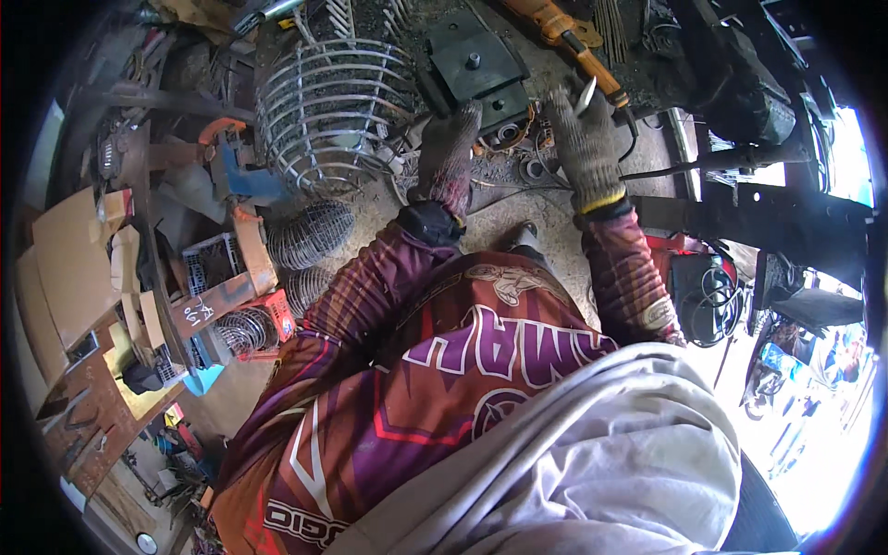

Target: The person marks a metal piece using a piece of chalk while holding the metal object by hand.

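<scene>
Grey-knit-gloved left hand (pixel 447 153) by black boxy metal block (pixel 462 69), grip can't tell; grey-knit-gloved right hand (pixel 585 153) fingers part-spread, hold unclear. Probably positioning; next needs sure grip.

Left glove (pixel 448 155) and right glove (pixel 585 150): grey-brown ribbed knit; right cuff (pixel 604 203) yellow-banded. Sleeves (pixel 625 264): maroon plaid. Block (pixel 474 81): dark grey. Power tool (pixel 544 20): orange. Wire cage (pixel 335 117): silver-grey. Jersey (pixel 370 393): maroon, white-edged purple lettering (pixel 508 346).

Brown cardboard (pixel 79 268), apparently a white dial (pixel 146 543).

Dark boxy metal unit (pixel 492 72), flat-topped, bolt (pixel 474 60) on top
</scene>
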`<action>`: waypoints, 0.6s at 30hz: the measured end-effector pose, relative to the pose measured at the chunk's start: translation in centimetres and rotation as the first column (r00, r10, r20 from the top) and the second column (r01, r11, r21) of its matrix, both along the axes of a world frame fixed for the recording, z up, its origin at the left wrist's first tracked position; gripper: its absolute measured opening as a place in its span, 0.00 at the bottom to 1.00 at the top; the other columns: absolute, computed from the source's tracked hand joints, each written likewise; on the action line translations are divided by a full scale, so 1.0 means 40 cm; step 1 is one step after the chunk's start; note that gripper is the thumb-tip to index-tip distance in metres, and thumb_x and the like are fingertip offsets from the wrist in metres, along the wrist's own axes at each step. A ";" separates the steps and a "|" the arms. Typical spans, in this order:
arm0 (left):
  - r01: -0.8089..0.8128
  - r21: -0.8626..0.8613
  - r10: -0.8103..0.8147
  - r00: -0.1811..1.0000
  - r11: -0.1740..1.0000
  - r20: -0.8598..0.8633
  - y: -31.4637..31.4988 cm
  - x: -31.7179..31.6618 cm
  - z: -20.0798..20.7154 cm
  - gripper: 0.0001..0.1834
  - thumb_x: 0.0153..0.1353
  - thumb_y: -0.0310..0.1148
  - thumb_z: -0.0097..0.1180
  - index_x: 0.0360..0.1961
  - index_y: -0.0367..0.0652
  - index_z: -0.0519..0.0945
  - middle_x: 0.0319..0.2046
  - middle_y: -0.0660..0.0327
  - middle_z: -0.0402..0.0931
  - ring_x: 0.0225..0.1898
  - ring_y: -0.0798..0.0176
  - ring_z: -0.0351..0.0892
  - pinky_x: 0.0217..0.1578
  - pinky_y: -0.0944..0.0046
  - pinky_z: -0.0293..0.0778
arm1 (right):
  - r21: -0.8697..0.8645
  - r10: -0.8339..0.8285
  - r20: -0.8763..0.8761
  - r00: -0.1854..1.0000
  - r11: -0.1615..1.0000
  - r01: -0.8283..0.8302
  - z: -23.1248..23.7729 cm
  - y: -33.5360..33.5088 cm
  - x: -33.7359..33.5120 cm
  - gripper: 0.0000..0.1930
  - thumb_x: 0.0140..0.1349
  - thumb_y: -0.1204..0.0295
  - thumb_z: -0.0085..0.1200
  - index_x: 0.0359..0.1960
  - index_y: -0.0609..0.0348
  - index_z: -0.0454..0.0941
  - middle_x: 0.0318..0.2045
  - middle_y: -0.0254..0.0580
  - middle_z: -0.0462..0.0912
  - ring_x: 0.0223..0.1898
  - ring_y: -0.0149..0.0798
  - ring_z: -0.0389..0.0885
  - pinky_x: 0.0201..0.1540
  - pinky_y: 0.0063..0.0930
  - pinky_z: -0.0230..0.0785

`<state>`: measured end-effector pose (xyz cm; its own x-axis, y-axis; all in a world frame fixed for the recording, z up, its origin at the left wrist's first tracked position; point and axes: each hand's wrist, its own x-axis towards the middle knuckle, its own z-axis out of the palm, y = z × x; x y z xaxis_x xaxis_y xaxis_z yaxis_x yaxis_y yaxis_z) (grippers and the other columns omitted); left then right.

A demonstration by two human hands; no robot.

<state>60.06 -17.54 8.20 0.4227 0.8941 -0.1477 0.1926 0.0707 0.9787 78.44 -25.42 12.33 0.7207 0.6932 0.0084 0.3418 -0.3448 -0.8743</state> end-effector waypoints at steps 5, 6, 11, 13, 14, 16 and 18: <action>0.230 0.654 -0.037 0.955 0.720 -0.295 0.049 0.008 -0.166 0.17 0.69 0.24 0.45 0.58 0.34 0.70 0.50 0.53 0.77 0.49 0.56 0.79 0.50 0.63 0.76 | -0.048 0.235 -0.112 0.965 0.969 -0.242 0.110 0.141 0.049 0.31 0.63 0.49 0.58 0.58 0.60 0.73 0.40 0.47 0.83 0.39 0.36 0.81 0.43 0.35 0.73; 0.106 0.412 -0.100 0.994 0.905 -0.036 0.046 0.025 -0.149 0.18 0.70 0.25 0.44 0.59 0.34 0.69 0.52 0.52 0.76 0.50 0.56 0.79 0.52 0.63 0.76 | -0.130 0.241 -0.039 0.970 0.961 -0.244 0.096 0.157 0.059 0.32 0.62 0.48 0.58 0.58 0.59 0.72 0.40 0.47 0.83 0.40 0.37 0.82 0.43 0.36 0.73; 0.037 -0.086 -0.011 0.958 0.996 0.285 0.057 0.044 -0.088 0.20 0.75 0.38 0.42 0.62 0.40 0.71 0.54 0.53 0.76 0.51 0.59 0.78 0.56 0.62 0.71 | -0.350 0.383 0.141 0.913 0.882 -0.316 0.057 0.250 0.080 0.41 0.55 0.41 0.60 0.64 0.56 0.69 0.47 0.55 0.81 0.49 0.47 0.82 0.51 0.39 0.73; 0.076 -0.247 0.031 0.915 0.966 0.403 0.062 0.052 -0.046 0.21 0.75 0.39 0.42 0.63 0.41 0.70 0.54 0.53 0.76 0.52 0.60 0.78 0.55 0.63 0.71 | -0.364 0.379 0.245 0.892 0.889 -0.278 0.037 0.289 0.091 0.37 0.59 0.45 0.60 0.63 0.57 0.71 0.44 0.51 0.83 0.45 0.42 0.83 0.47 0.38 0.75; 0.118 -0.373 0.092 0.862 0.920 0.499 0.062 0.058 -0.016 0.21 0.76 0.39 0.42 0.63 0.41 0.70 0.55 0.53 0.75 0.52 0.60 0.78 0.55 0.63 0.72 | -0.368 0.404 0.232 0.885 0.879 -0.304 0.034 0.303 0.100 0.37 0.59 0.45 0.60 0.62 0.57 0.71 0.44 0.51 0.83 0.45 0.42 0.83 0.47 0.38 0.75; 0.062 -0.385 0.108 0.909 0.921 0.403 0.054 0.064 0.052 0.22 0.75 0.42 0.42 0.64 0.41 0.68 0.56 0.54 0.75 0.55 0.56 0.78 0.55 0.57 0.76 | -0.372 0.446 0.220 0.868 0.860 -0.348 0.039 0.330 0.109 0.36 0.59 0.46 0.60 0.62 0.57 0.71 0.45 0.51 0.83 0.45 0.42 0.83 0.47 0.37 0.75; 0.043 -0.338 0.102 0.911 0.940 0.400 0.052 0.073 0.068 0.24 0.75 0.45 0.43 0.64 0.42 0.68 0.57 0.54 0.75 0.56 0.54 0.78 0.55 0.53 0.78 | -0.372 0.469 0.218 0.856 0.851 -0.371 0.042 0.337 0.111 0.36 0.59 0.46 0.60 0.62 0.58 0.71 0.45 0.51 0.83 0.45 0.42 0.83 0.48 0.37 0.75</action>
<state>62.99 -15.46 10.92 0.4841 0.8357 -0.2595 -0.2233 0.4047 0.8868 82.88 -11.92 14.01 0.3564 0.9297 -0.0926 0.7353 -0.3403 -0.5861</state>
